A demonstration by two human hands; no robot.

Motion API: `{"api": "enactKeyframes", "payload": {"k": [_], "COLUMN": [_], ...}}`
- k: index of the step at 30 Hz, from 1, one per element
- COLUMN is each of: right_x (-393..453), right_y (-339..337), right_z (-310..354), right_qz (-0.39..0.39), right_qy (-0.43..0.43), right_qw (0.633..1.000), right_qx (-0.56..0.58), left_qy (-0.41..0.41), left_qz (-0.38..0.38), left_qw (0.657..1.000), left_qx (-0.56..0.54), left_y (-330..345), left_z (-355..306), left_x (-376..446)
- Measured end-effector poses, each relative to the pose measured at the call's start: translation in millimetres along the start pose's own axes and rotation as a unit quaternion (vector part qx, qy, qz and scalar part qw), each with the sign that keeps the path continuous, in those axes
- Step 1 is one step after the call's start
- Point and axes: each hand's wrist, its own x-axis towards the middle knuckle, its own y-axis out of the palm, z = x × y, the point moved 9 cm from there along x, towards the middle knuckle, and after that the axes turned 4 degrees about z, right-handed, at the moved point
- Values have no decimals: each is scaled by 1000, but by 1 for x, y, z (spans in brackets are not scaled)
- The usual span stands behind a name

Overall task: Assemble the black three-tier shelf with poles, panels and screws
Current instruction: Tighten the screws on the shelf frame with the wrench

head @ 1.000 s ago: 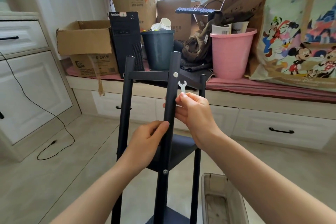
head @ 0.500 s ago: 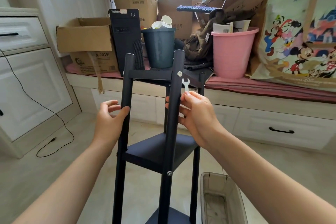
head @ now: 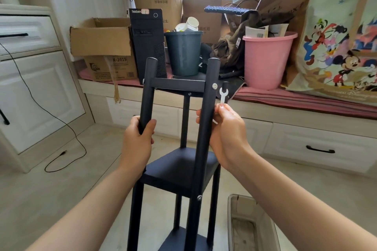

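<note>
Head view: black three-tier shelf [head: 179, 167] stands upright on the floor [head: 61, 189], in front of the window bench [head: 285, 100]; top panel frame [head: 177, 84], middle panel and part of the lowest panel visible; screw [head: 214, 86] sits in the front right pole [head: 204, 138] at top-panel level, another lower down near the middle panel.

Left hand [head: 138, 140]: grip closed around the front left pole [head: 148, 96], thumb across its front; half a second ago the same hand only touched this pole with fingers spread, and a second ago it was on the front right pole.

Right hand [head: 226, 128]: grip pinches a small white wrench [head: 223, 96] at its lower end, open jaw pointing up, just right of the top screw but apart from it; fingers also rest against the front right pole; position little changed from both earlier frames.

Pink bucket [head: 267, 61] and dark bin [head: 183, 53] on the bench behind; clear plastic box [head: 251, 226] on the floor, lower right.
</note>
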Motion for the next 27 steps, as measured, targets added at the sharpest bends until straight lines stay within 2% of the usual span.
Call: {"api": "enactKeyframes", "payload": {"k": [11, 16, 18, 20, 22, 24, 27], "right_x": [25, 34, 34, 31, 26, 21, 16], "right_y": [-26, -39, -50, -55, -48, -34, -6], "right_z": [5, 6, 18, 42, 62, 68, 55], "right_qz": [-17, -63, -109, -137, -125, -78, 31], "right_qy": [-21, 20, 0, -83, -172, -216, -208], "right_qw": [999, 994, 982, 953, 930, 927, 925], "right_qx": [-39, -87, -152, -256, -299, -297, -315], "left_qy": [25, 57, 57, 52, 48, 50, 55], "left_qz": [56, 72, 65, 62, 69, 78, 84], "left_qw": [997, 995, 995, 996, 995, 994, 994], "left_qx": [-53, -44, -45, -47, -49, -50, -46], "left_y": [12, 20, 21, 22, 23, 26, 30], "left_z": [-16, -27, -29, -29, -29, -31, -34], "left_x": [-19, -28, -28, -26, -25, -24, -26]}}
